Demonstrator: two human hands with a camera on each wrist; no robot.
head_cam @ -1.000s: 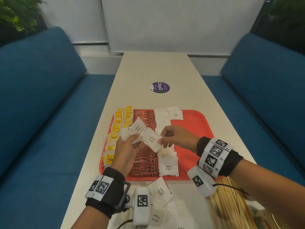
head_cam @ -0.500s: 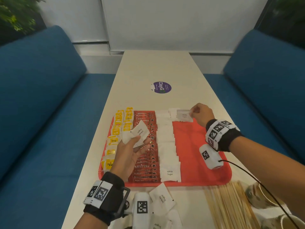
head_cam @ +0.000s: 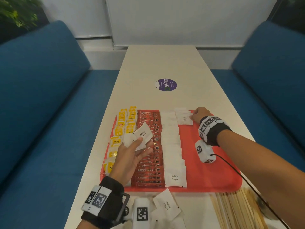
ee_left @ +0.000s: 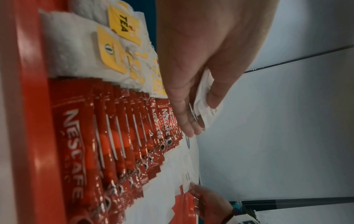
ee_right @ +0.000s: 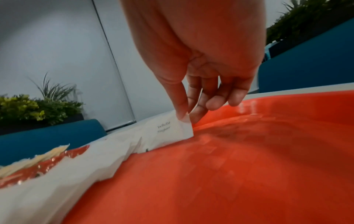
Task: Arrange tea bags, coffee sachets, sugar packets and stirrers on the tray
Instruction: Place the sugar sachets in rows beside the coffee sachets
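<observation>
A red tray (head_cam: 214, 171) holds a column of yellow tea bags (head_cam: 122, 128), a row of red coffee sachets (head_cam: 148, 156) and a row of white sugar packets (head_cam: 171, 146). My left hand (head_cam: 132, 151) hovers over the sachets and holds a few sugar packets (head_cam: 140, 134) under its thumb. At the tray's far edge my right hand (head_cam: 197, 114) pinches the corner of one sugar packet (head_cam: 184, 119), which lies on a second short row; the pinch shows on the packet (ee_right: 172, 130) in the right wrist view.
Loose sugar packets (head_cam: 166, 205) lie on the table in front of the tray. A bundle of wooden stirrers (head_cam: 236, 210) lies at the near right, with a cup beside it. Blue sofas flank the table (head_cam: 165, 63), which carries a purple sticker (head_cam: 167, 84).
My right hand took one sugar packet from the left hand, carried it to the tray's far right area and set it down on the second row. The left hand stayed in place.
</observation>
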